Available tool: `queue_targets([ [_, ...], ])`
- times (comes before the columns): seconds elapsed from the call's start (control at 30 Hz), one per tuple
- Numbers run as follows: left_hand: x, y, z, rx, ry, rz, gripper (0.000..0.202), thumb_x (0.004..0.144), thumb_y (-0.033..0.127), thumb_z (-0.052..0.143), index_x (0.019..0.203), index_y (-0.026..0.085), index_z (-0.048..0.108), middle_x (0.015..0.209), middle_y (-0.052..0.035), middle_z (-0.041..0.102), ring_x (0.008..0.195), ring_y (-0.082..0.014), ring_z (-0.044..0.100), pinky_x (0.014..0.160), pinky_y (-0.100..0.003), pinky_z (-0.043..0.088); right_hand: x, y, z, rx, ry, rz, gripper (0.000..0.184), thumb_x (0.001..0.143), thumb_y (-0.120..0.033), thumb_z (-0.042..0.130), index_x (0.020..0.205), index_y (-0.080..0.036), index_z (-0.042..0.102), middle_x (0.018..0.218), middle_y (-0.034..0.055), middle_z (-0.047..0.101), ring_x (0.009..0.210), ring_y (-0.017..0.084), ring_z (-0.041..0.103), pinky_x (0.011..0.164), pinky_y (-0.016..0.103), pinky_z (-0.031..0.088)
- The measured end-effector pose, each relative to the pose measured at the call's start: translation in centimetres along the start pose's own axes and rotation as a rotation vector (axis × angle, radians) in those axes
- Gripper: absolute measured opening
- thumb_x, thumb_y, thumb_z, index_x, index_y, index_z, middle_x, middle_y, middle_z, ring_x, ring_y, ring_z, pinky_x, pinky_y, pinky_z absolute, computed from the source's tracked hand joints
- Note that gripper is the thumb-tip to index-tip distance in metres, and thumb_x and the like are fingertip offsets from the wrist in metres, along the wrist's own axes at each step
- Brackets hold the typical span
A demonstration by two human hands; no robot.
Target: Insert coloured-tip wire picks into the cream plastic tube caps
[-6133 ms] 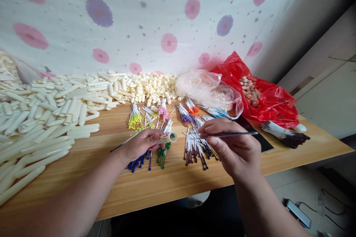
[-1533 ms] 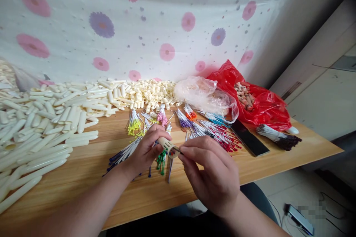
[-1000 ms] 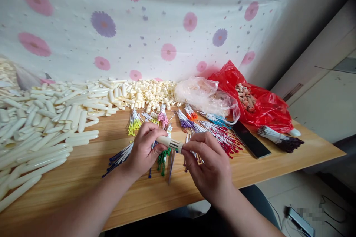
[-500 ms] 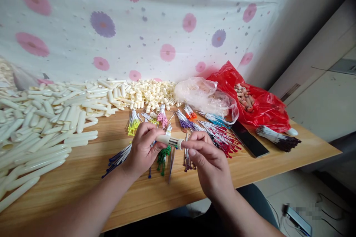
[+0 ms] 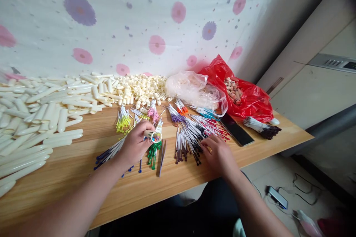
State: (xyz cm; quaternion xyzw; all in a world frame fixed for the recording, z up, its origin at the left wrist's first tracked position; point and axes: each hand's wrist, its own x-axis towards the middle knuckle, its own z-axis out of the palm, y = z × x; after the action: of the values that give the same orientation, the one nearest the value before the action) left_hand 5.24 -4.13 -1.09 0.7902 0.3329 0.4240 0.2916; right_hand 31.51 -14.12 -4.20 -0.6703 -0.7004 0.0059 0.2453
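Observation:
My left hand point(image 5: 135, 144) is closed round a cream slotted pen barrel point(image 5: 151, 135) whose round end, showing coloured refill tips, faces me. My right hand point(image 5: 218, 154) rests on the wooden table point(image 5: 83, 163) at a bundle of dark-tipped thin refills point(image 5: 187, 143), fingers curled down onto them; whether it grips one is hidden. Green-tipped refills point(image 5: 152, 152) and blue-tipped refills point(image 5: 109, 152) lie under and beside my left hand. A thin metal tool point(image 5: 162, 153) lies on the table between my hands.
Cream pen shells point(image 5: 33, 118) cover the table's left. Small cream slotted sleeves point(image 5: 141, 89) lie at the back, with a clear bag point(image 5: 194, 90), a red bag point(image 5: 250, 100), a black strip point(image 5: 236, 129), and yellow, pink, purple, orange and red refill bundles.
My right hand has let go of the barrel's end and dropped to the dark-tipped refills on the table. My left hand keeps the barrel, now turned end-on. The view has swung right.

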Motion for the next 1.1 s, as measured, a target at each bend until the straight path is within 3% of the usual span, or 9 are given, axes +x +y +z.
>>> queue_targets([
  [0.13, 0.2, 0.0, 0.0, -0.017, -0.008, -0.052, 0.017, 0.082, 0.025, 0.055, 0.067, 0.019, 0.048, 0.068, 0.0030, 0.048, 0.066, -0.0135, 0.046, 0.063, -0.025, 0.037, 0.4, -0.7, 0.0, 0.061, -0.051, -0.004, 0.008, 0.083, -0.018, 0.059, 0.080, -0.019, 0.066, 0.082, 0.0048, 0.062, 0.081, 0.020, 0.055, 0.073, 0.031, 0.043],
  [0.37, 0.0, -0.3, -0.1, -0.153, -0.047, -0.089, 0.020, 0.083, 0.029, 0.056, 0.068, 0.019, 0.047, 0.068, 0.0039, 0.044, 0.064, -0.0121, 0.044, 0.061, -0.024, 0.036, 0.6, -3.9, 1.2, 0.073, -0.138, -0.120, 0.014, 0.084, -0.014, 0.058, 0.083, -0.022, 0.069, 0.084, 0.0038, 0.063, 0.083, 0.019, 0.053, 0.076, 0.031, 0.042],
  [0.53, -0.2, -0.5, -0.2, -0.171, -0.070, -0.086, 0.022, 0.084, 0.032, 0.055, 0.069, 0.018, 0.047, 0.070, 0.0031, 0.045, 0.065, -0.0119, 0.043, 0.062, -0.025, 0.035, 0.2, -4.0, 2.0, 0.102, -0.089, -0.198, 0.021, 0.084, -0.010, 0.054, 0.078, -0.022, 0.069, 0.084, 0.0040, 0.065, 0.082, 0.019, 0.053, 0.075, 0.031, 0.042],
  [0.67, -0.1, -0.6, -0.2, -0.155, -0.078, -0.109, 0.024, 0.084, 0.035, 0.055, 0.068, 0.018, 0.047, 0.069, 0.0029, 0.044, 0.064, -0.0123, 0.043, 0.061, -0.025, 0.036, -0.2, -4.0, 2.1, 0.107, -0.070, -0.264, 0.022, 0.085, -0.008, 0.052, 0.086, -0.022, 0.069, 0.087, 0.0047, 0.067, 0.082, 0.019, 0.054, 0.075, 0.032, 0.043],
  [0.8, 0.0, -0.7, -0.3, -0.128, -0.070, -0.090, 0.023, 0.084, 0.034, 0.055, 0.069, 0.018, 0.047, 0.069, 0.0027, 0.045, 0.065, -0.0129, 0.044, 0.064, -0.026, 0.037, -0.4, -2.2, 1.7, 0.142, 0.062, -0.278, 0.023, 0.086, -0.010, 0.049, 0.095, -0.020, 0.068, 0.095, 0.0067, 0.067, 0.085, 0.020, 0.055, 0.077, 0.034, 0.045],
  [0.97, 0.2, -0.4, -0.5, -0.082, -0.074, -0.081, 0.022, 0.084, 0.032, 0.054, 0.067, 0.018, 0.047, 0.068, 0.0020, 0.047, 0.066, -0.0135, 0.046, 0.062, -0.026, 0.037, -0.4, 3.2, 1.2, 0.034, 0.323, -0.030, 0.017, 0.088, -0.019, 0.051, 0.089, -0.016, 0.067, 0.087, 0.0078, 0.065, 0.083, 0.020, 0.056, 0.078, 0.035, 0.046],
  [1.1, 0.2, -0.2, -0.4, -0.088, -0.075, -0.072, 0.021, 0.084, 0.031, 0.054, 0.068, 0.019, 0.047, 0.069, 0.0024, 0.046, 0.066, -0.0132, 0.045, 0.063, -0.025, 0.037, -0.5, 5.3, 1.0, -0.117, 0.328, 0.106, 0.018, 0.087, -0.029, 0.054, 0.089, -0.018, 0.068, 0.089, 0.0078, 0.064, 0.083, 0.022, 0.053, 0.078, 0.034, 0.044],
])
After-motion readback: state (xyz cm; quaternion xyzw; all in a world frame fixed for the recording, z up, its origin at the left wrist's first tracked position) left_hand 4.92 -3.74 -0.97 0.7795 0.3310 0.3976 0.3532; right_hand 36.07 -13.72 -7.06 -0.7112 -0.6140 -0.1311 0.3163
